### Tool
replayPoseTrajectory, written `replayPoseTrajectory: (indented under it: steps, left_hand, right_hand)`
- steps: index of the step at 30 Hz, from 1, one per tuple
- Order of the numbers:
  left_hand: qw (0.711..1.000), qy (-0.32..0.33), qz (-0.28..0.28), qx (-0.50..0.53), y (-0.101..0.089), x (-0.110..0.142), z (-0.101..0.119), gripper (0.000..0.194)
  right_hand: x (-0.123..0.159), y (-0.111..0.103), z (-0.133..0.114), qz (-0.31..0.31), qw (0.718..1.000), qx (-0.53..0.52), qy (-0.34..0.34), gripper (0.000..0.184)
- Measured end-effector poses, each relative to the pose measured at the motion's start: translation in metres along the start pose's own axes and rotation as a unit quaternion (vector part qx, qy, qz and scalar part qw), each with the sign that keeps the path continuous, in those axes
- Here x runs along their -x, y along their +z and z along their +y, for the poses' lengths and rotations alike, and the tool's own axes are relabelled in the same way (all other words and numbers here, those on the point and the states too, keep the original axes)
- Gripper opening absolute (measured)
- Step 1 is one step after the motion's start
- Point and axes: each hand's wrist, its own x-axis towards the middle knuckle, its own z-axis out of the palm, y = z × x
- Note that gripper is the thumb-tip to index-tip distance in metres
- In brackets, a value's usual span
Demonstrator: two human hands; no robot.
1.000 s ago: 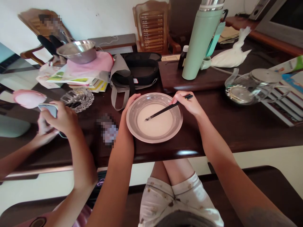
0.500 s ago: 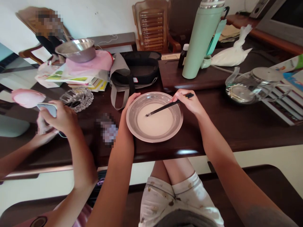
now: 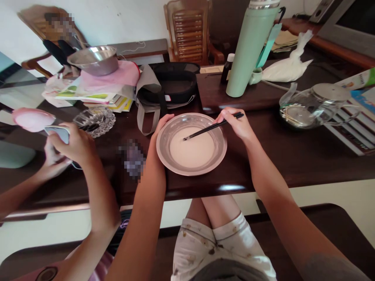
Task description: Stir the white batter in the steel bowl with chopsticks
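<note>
A steel bowl holding a pale, milky batter stands on the dark wooden table in front of me. My left hand curls round the bowl's left rim and steadies it. My right hand is closed on a pair of black chopsticks, whose tips rest in the batter near the bowl's middle.
To my left another person's hands hold a phone. Behind the bowl lie a grey bag, a glass dish, a stack of books with a steel bowl on top, a tall green flask, and a glass teapot.
The chopstick tips have shifted up and to the right within the batter, and my right hand rose slightly. My left hand has stayed on the rim.
</note>
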Motion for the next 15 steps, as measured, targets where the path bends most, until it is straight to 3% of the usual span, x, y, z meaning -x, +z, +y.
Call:
replayPoseTrajectory:
  steps: [4,7,11,15]
  left_hand:
    - [0.995,0.022,-0.033,0.096,-0.021,-0.015,-0.03,0.08]
    - [0.988,0.008,-0.05,0.143,-0.022,-0.015,-0.031,0.072]
    - [0.988,-0.011,-0.044,0.145,-0.02,-0.013,-0.027,0.068]
    - [0.99,-0.036,-0.043,0.132,-0.022,-0.014,-0.031,0.078]
  right_hand:
    - [-0.001,-0.005,0.001,0.058,0.998,-0.032,-0.004,0.051]
    - [0.001,-0.002,0.0,0.009,0.999,-0.053,0.006,0.05]
    - [0.003,0.004,-0.003,-0.036,0.999,0.003,0.014,0.044]
    - [0.001,0.0,-0.004,0.037,0.999,0.018,0.007,0.05]
